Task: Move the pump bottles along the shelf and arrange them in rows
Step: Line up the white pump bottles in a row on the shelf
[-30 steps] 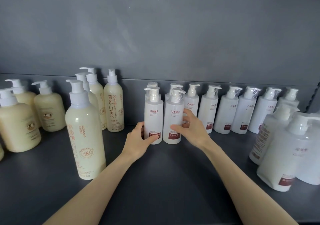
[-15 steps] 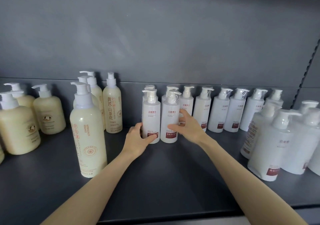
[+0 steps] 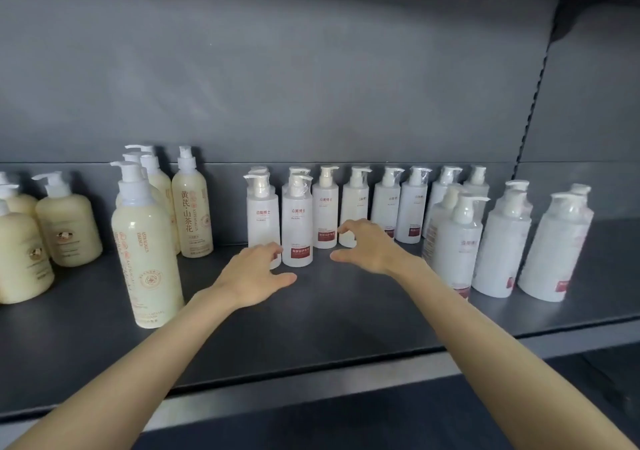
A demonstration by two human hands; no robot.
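1. The left hand [image 3: 254, 275] has an open grip and holds nothing. Its fingers are spread in front of the bottom of the left front bottle [image 3: 262, 219]. I cannot tell if they touch it. A bump from this hand could knock that tall, thin bottle over backward.

2. The right hand [image 3: 369, 243] also has an open, curled grip with nothing in it. It hovers just right of the right front bottle [image 3: 297, 223]. Its fingertips are close to the back row of white bottles [image 3: 386, 204]. A quick reach there could tip one, and it could push the next ones down too.

3. The two front bottles stand side by side, just beyond the hands. The pump tops stick out, so fingers could catch on one.

4. Far to the right of the right hand, the big white bottles [image 3: 459, 242] stand in a loose bunch. An arm swinging that way could hit them.

5. Left of the left hand, the tall cream bottle [image 3: 147, 252] stands nearer the shelf [image 3: 311, 318] front edge than the others. A knock from the forearm could send it off.
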